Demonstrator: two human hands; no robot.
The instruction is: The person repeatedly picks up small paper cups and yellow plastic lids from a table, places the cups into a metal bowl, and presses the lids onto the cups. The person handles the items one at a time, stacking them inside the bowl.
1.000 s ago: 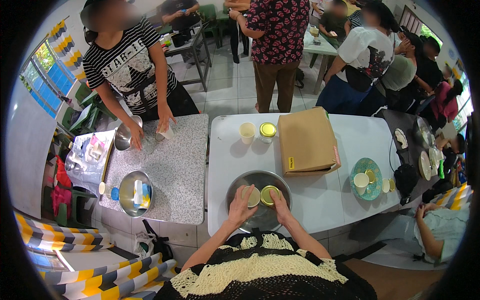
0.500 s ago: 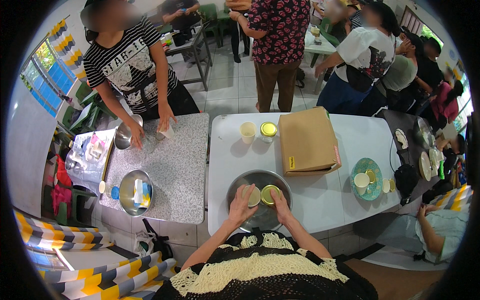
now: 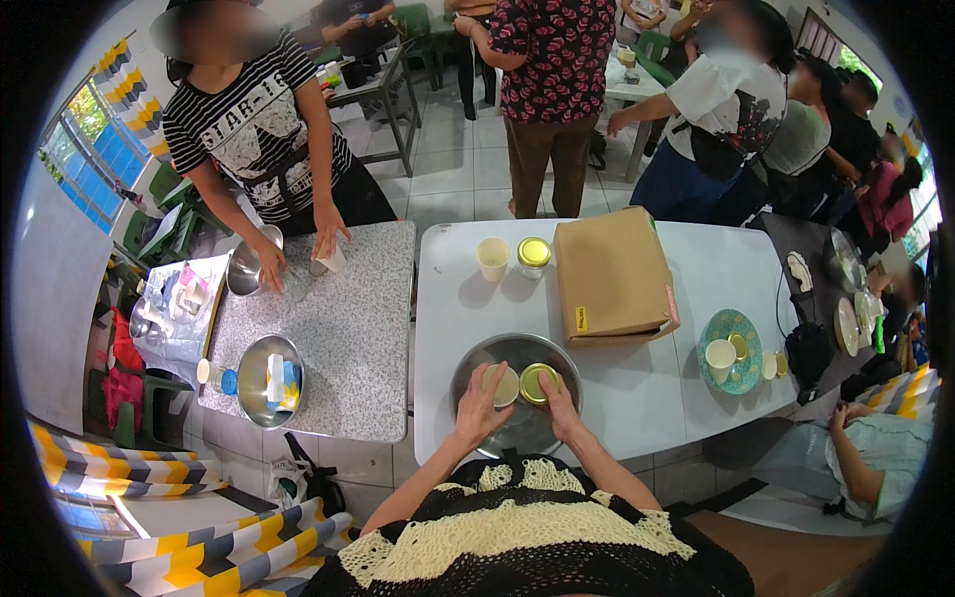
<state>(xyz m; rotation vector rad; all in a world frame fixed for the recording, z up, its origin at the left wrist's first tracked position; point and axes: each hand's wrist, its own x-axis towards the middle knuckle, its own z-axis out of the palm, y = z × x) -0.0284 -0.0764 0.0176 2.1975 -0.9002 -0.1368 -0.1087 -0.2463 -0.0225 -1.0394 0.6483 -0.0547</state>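
A wide stainless steel bowl [image 3: 519, 438] stands at the near edge of the white table. Within its outline, my left hand [image 3: 479, 408] wraps round a pale paper cup [image 3: 506, 387] from the left side. My right hand [image 3: 564, 412] grips a small glass jar with a gold lid [image 3: 538, 382] from the right. Cup and jar are side by side, close together. Whether their bases touch the bowl's bottom is hidden from above.
A cardboard box [image 3: 614, 274] sits beyond the bowl, beside another gold-lidded jar [image 3: 534, 253] and paper cup [image 3: 492, 259]. A patterned teal plate [image 3: 734, 326] with cups lies at right. Across the speckled table [image 3: 343, 398], a person in stripes handles a cup by steel bowls.
My hands stay almost in place, still holding the cup and jar. In the background, the person in a white shirt has shifted left with an arm stretched out.
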